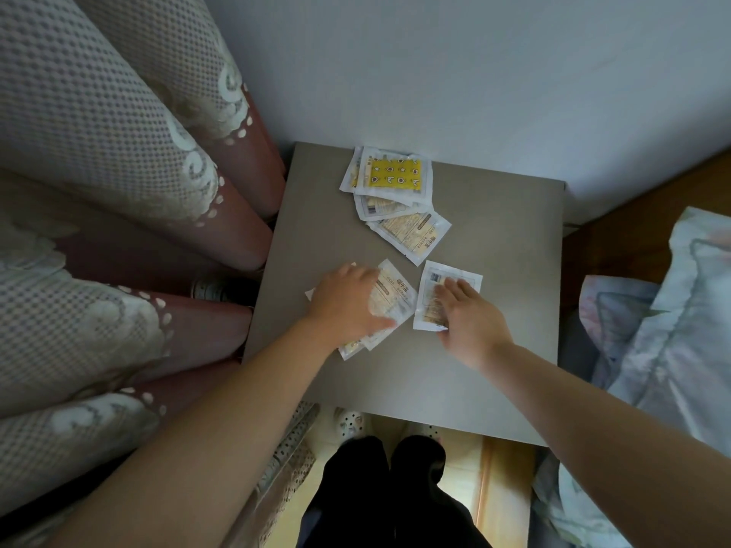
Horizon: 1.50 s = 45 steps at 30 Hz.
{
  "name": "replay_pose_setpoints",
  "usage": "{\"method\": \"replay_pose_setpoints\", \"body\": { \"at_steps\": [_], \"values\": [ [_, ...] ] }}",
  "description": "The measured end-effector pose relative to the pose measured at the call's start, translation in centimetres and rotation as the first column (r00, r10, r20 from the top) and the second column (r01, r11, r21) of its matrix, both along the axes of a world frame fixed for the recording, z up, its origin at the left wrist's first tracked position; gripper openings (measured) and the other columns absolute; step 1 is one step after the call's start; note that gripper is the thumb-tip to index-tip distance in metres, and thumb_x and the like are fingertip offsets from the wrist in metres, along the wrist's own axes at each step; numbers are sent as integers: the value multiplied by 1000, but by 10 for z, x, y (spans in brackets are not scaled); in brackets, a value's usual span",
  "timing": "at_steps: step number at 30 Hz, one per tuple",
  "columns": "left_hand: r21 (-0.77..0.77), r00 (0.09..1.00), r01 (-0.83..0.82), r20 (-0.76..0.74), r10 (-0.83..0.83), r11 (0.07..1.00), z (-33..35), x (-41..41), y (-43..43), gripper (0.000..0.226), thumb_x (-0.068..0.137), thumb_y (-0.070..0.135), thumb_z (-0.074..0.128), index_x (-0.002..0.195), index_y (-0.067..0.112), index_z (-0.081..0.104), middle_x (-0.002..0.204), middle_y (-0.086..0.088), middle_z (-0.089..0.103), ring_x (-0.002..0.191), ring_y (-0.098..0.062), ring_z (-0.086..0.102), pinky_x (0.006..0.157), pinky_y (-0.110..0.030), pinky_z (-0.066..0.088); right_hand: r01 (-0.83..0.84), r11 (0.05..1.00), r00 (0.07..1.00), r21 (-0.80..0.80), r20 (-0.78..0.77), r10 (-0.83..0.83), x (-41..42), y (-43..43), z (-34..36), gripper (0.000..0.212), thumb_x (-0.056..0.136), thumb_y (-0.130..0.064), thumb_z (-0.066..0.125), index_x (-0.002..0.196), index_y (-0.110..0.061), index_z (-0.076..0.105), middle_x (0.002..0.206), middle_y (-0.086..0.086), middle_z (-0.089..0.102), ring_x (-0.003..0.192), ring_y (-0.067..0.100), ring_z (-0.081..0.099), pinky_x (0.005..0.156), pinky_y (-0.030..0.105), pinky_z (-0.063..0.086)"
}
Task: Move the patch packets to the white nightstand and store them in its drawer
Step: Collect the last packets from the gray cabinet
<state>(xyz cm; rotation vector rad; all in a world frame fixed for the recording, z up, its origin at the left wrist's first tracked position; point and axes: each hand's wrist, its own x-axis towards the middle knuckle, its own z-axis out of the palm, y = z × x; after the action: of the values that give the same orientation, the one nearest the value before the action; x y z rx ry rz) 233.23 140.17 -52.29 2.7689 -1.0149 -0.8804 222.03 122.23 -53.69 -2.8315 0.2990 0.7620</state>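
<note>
left hand (348, 306) flat, fingers spread, pressing on small stack of packets (395, 296) | right hand (472, 322) fingers straight on single packet (435, 278), just right of stack | fanned packets (399, 199) beyond both hands, apart | nightstand top (494, 381) dim grey, bare nearer than hands and right of right hand | curtain (118, 191) close left, bedding (672, 330) right, wall (474, 73) beyond

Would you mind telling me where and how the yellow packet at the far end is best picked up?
Pinch the yellow packet by its near-right corner, coming from the front. It lies flat atop a fanned pile, so an edge over lower packets likely lets a fingertip slip under.
</note>
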Motion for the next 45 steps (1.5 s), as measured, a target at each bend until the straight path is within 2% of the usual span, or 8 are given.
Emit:
{"method": "replay_pose_setpoints", "body": {
  "at_steps": [3,16,23,26,34,39,41,45],
  "values": [
    [147,993,46,104,-62,988,-18,-24,-8,111,73,69,62,150,7,13,156,-11,17,141,-27,20,115,-40,20,1,1000,1000,-11,3,-1,0,2,-1,69,88,-32,57,147,-13,25,157,3,22,146,22,17,97,38,45],
    [137,936,144,303,-180,980,-15,-23,-26,39,92,-1,48,131,0,44,130,-16,44,116,-27,47,83,-31,50,47,999,999,17,24,-48,0,0,1,61,89,-27,54,145,-16,31,154,-2,28,145,17,19,96,36,47],
    [-180,983,-159,57,172,971,18,12,-6,20,89,1,49,106,5,58,107,-11,57,96,-32,58,72,-37,44,61,998,997,31,43,-63,-1,-2,-2,58,90,-26,53,143,-16,34,153,-4,29,144,16,20,94,36,49],
    [-184,893,-403,-294,341,897,25,41,23,49,85,9,62,132,12,51,124,-7,59,113,-27,56,91,-35,47,56,998,996,39,64,-58,-2,-3,-4,58,89,-26,55,142,-15,35,153,-3,30,143,17,23,91,36,50],
    [80,995,71,-80,-65,994,-2,31,58,82,61,37,84,131,26,45,139,4,32,130,-21,29,102,-37,31,44,999,996,24,77,-46,-5,-3,-6,60,89,-24,53,144,-16,32,154,-2,27,145,17,20,93,36,49],
    [137,995,99,20,-102,986,-6,31,48,79,66,44,80,132,27,41,128,5,49,119,-18,42,98,-35,31,121,984,985,128,104,-135,7,-2,5,40,90,-18,50,129,-14,48,121,6,59,113,27,55,78,33,48],
    [149,998,47,27,-52,988,-8,32,41,74,68,44,80,130,26,45,125,3,53,116,-20,47,97,-35,33,402,822,885,403,61,-462,21,-4,20,25,93,-15,50,118,-15,54,98,8,64,87,28,62,70,32,47],
    [53,969,-246,-9,247,968,-15,30,33,62,69,38,81,122,19,53,120,-3,57,108,-23,55,87,-33,42,601,154,553,784,-269,-789,50,-8,39,13,91,-5,58,81,-13,62,81,6,65,69,17,60,64,28,48]
  ]
}}
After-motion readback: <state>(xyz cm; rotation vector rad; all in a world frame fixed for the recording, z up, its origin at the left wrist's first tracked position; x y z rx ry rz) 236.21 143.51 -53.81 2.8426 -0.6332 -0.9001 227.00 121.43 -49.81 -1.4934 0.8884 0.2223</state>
